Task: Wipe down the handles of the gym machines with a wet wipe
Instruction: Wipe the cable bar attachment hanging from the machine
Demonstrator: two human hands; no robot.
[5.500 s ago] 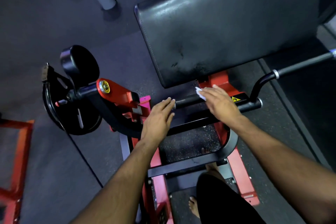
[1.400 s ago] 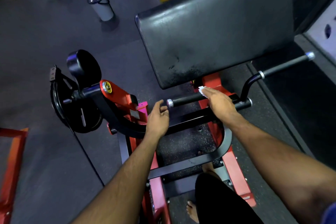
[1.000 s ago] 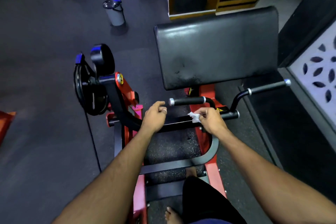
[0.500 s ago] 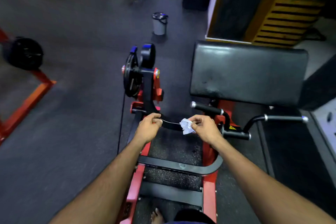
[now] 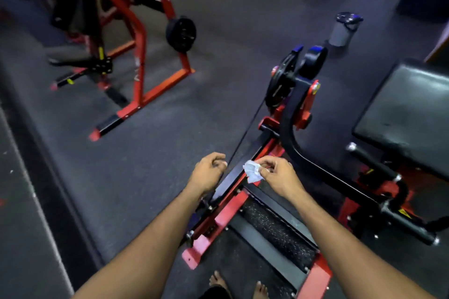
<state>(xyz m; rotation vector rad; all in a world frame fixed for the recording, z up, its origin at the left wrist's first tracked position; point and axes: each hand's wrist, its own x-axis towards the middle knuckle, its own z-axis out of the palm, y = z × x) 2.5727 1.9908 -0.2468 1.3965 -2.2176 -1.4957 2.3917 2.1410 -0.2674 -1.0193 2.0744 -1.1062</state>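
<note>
My right hand (image 5: 278, 175) pinches a crumpled white wet wipe (image 5: 252, 171) in front of me, above the red and black frame of the curl machine (image 5: 233, 206). Just left of it, my left hand (image 5: 208, 170) hovers with its fingers curled and nothing in it. The machine's black handles lie off to the right: the near-left handle (image 5: 371, 161) with its chrome end cap, and a lower bar (image 5: 410, 227). Neither hand touches a handle.
The black arm pad (image 5: 410, 114) is at the right, the weight plate on the lever arm (image 5: 286, 80) ahead. A second red machine (image 5: 136, 39) with a plate stands at the upper left. A grey bin (image 5: 343, 29) sits on the floor. My bare feet (image 5: 238, 284) are at the bottom.
My right hand lifted the wipe off the handle and drew back toward me. My left hand left the machine. The view swung left, so the handles now lie at the right.
</note>
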